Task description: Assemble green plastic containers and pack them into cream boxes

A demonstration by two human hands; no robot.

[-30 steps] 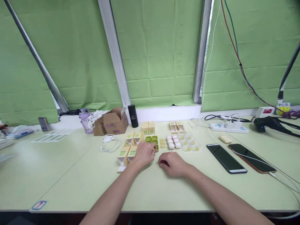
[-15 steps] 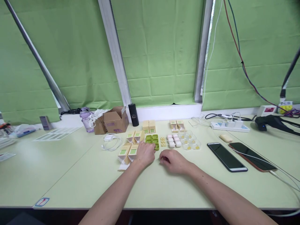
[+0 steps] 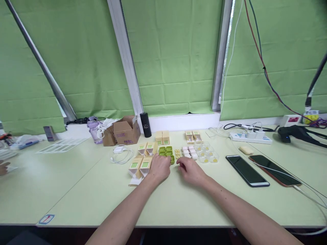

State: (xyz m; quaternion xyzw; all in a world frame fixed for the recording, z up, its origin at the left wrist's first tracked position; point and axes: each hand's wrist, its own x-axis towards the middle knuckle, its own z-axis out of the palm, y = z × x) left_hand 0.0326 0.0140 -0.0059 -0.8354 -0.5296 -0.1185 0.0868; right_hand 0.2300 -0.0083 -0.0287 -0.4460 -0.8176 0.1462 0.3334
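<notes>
My left hand is curled over the near end of a block of small olive-green square boxes. Its fingers close on the nearest green box, partly hiding it. My right hand hovers low over the table, fingers bent together, tips close to several small yellow pieces; I cannot make out anything between them. Beyond it lie pinkish-white rounded blocks in two rows and clear domed cups with yellow centres. Beige cartons with green labels stand left of my left hand.
More beige cartons stand farther back, near a black cylinder and a brown cardboard box. Two phones and a power strip lie right. At the far left edge, another person's hand shows.
My right hand has moved slightly forward to the yellow pieces, its fingers a little straighter. The nearest green box has shifted slightly right under my left hand. Another person's hand has appeared far left.
</notes>
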